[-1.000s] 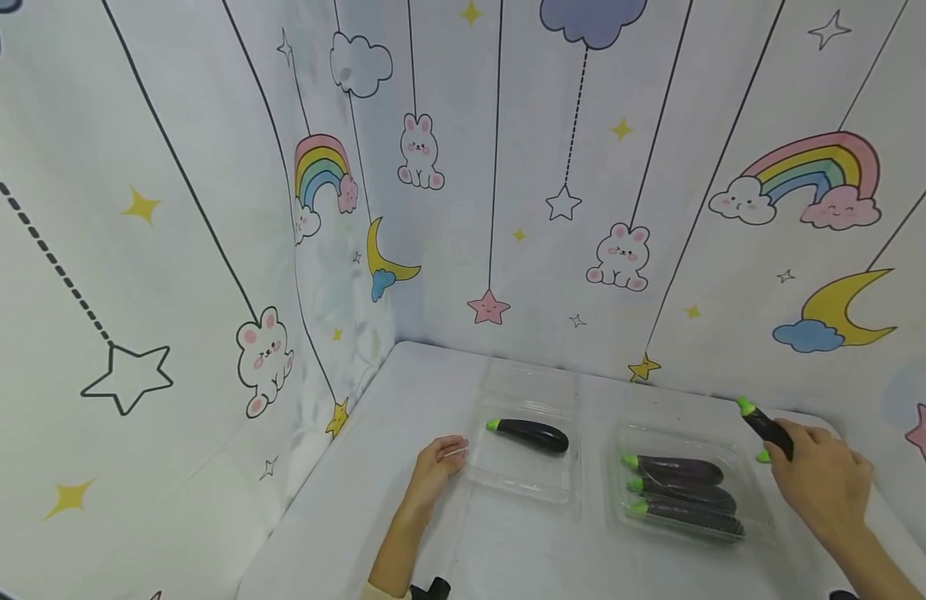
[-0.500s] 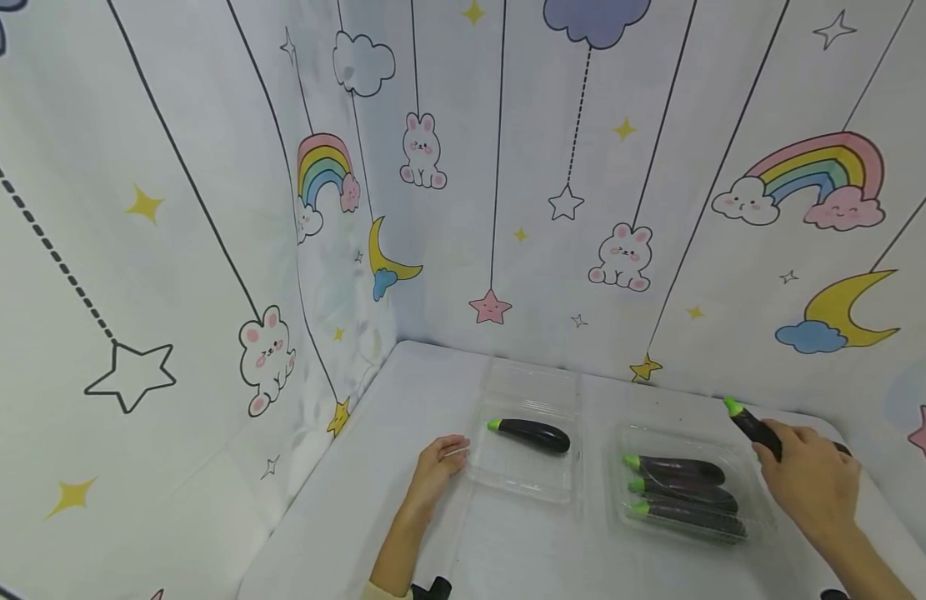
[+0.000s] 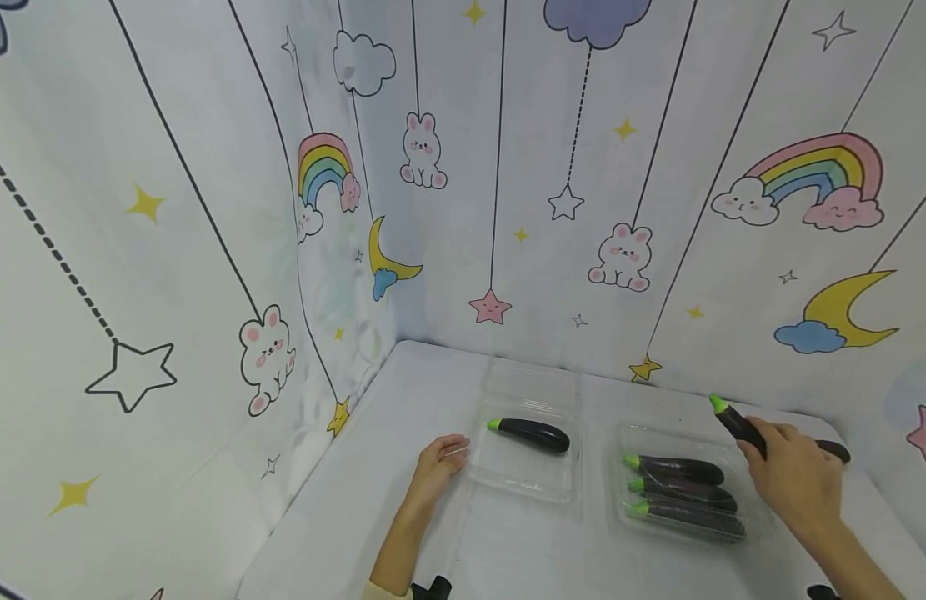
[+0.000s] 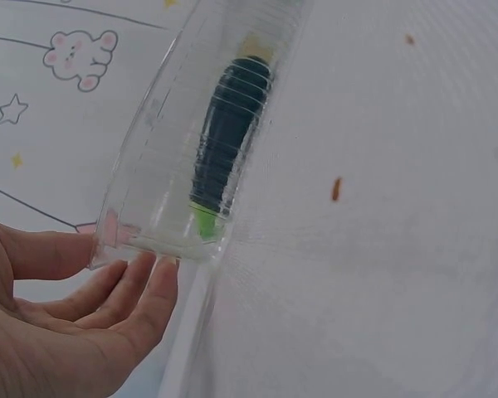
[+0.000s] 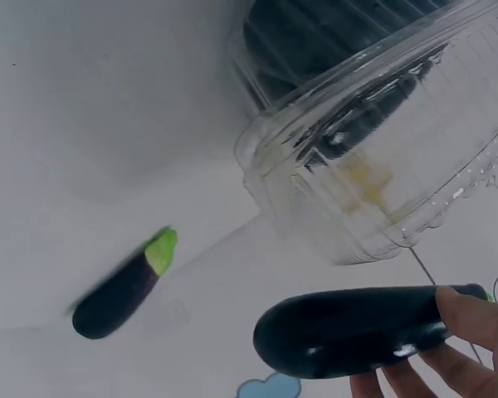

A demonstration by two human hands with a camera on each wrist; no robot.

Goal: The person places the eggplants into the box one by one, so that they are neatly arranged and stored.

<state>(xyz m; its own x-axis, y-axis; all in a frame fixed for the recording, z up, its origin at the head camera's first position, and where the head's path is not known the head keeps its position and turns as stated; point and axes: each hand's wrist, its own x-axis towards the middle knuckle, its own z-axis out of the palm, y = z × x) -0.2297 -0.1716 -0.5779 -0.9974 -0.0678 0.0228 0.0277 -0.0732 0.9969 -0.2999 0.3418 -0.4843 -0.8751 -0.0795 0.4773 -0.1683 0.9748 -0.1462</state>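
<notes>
My left hand (image 3: 440,462) pinches the left edge of a clear plastic box (image 3: 518,485); in the left wrist view the thumb is at its corner and fingertips are on its edge. One dark eggplant (image 3: 533,435) with a green stem lies in that box. Over the table at the right, my right hand (image 3: 800,479) grips another eggplant (image 3: 736,427), green stem pointing to the far left. In the right wrist view this eggplant (image 5: 349,332) is held near its stem end. Behind the hand, a further eggplant (image 5: 116,294) lies on the table.
A second clear plastic box (image 3: 620,521), holding several eggplants (image 3: 683,492) in a row, stands between the left box and my right hand. The white table (image 3: 538,558) ends against a printed cloth wall (image 3: 447,250) at the back and left.
My right hand has moved left with its eggplant, toward the right-hand box, uncovering the dark end of the one lying behind. My left hand stays put.
</notes>
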